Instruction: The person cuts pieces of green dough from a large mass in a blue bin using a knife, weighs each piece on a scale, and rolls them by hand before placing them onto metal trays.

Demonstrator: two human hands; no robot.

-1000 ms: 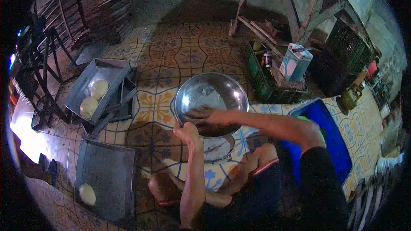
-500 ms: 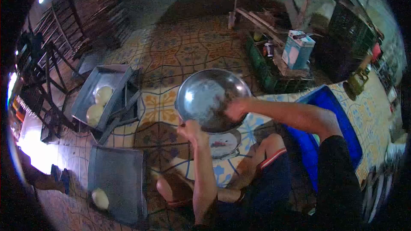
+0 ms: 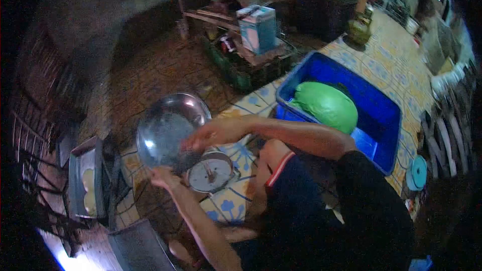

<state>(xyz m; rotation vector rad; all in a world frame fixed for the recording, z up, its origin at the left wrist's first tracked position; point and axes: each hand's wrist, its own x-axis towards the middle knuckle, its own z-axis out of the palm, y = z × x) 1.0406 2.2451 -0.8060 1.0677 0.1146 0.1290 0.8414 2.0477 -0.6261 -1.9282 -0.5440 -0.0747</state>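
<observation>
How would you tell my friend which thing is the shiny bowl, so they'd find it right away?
Start at the big blue tub, then look left across the picture. The shiny bowl has the person's left hand at its near rim and right hand by its edge. Unlike the smaller, pale disc beside it, it's wide, hollow and gleaming.

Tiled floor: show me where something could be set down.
Bare tile shows between the blue tub and the greenish canister, and in shadow beyond the metal bowl, left of the green crate. Crowded: the bowl's near edge, with left hand, right hand and round disc close together.
</observation>
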